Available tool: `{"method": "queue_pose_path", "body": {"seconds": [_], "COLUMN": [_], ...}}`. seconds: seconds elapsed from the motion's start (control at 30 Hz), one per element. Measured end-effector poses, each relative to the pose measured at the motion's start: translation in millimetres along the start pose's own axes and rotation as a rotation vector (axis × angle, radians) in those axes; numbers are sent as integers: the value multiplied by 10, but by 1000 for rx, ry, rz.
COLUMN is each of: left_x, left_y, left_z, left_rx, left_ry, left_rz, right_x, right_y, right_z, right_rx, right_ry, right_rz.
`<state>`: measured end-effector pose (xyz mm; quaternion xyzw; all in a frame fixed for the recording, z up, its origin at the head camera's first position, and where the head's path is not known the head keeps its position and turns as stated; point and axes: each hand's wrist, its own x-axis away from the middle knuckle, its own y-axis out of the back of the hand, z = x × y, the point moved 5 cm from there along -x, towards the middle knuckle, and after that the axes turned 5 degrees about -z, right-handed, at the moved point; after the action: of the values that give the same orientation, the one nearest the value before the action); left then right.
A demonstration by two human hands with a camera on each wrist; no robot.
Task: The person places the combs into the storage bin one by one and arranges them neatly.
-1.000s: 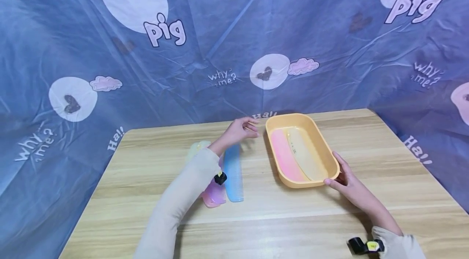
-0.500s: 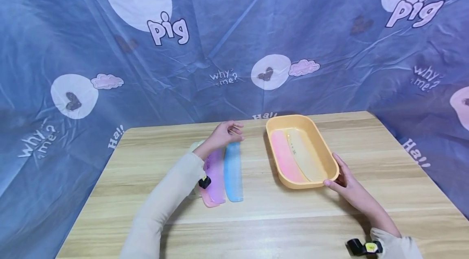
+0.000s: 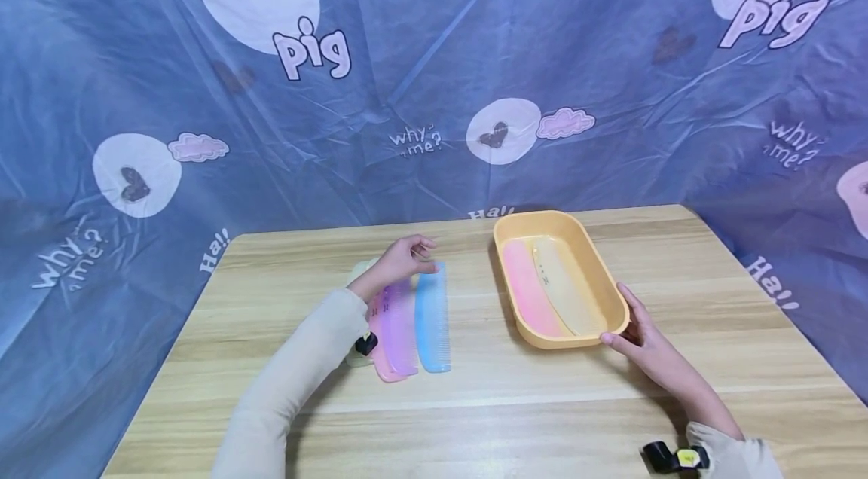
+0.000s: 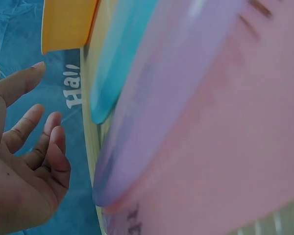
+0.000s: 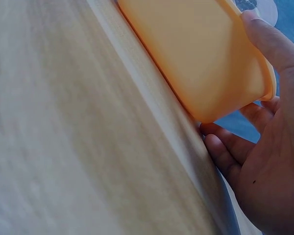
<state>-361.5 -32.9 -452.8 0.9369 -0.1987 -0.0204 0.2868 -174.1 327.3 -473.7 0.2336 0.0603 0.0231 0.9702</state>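
My left hand (image 3: 398,262) hangs over the upper ends of several combs, its loosely bent fingers holding nothing. The thumb reaches close to the top of the blue comb (image 3: 432,321). Beside that lies a purple comb (image 3: 401,332), overlapping a pink comb (image 3: 385,369); a pale green comb (image 3: 358,360) is partly hidden under my wrist. With my right hand (image 3: 644,340) I grip the near right corner of a yellow-orange plastic tray (image 5: 196,58), thumb on the rim and fingers around the outside. Inside the tray lie a pink comb (image 3: 525,294) and a pale yellow comb (image 3: 568,287).
A wood-grain table (image 3: 502,426) carries everything. Blue printed cloth (image 3: 407,72) hangs right behind its far edge and along both sides. The tray stands to the right of the loose combs, with a strip of table between them.
My left hand has drawn back leftward from beside the tray to above the loose combs, uncovering more of the purple and blue ones. My right hand and the tray have stayed in place.
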Motion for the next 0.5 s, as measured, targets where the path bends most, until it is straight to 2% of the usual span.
{"method": "queue_pose_path", "body": {"seconds": [0.17,0.3,0.5], "left_x": [-5,7,10], "left_y": [4,-11,-34], "left_z": [55,94,140], "left_rx": [-18,-38,-84], "left_ry": [30,60,65], "left_rz": [2,29,51], "right_x": [-4,-7,-2], "right_y": [3,-3,-3], "right_z": [2,5,1], "right_rx": [23,25,12], "right_ry": [-5,-2,-1], "right_rz": [-10,-14,-8]}}
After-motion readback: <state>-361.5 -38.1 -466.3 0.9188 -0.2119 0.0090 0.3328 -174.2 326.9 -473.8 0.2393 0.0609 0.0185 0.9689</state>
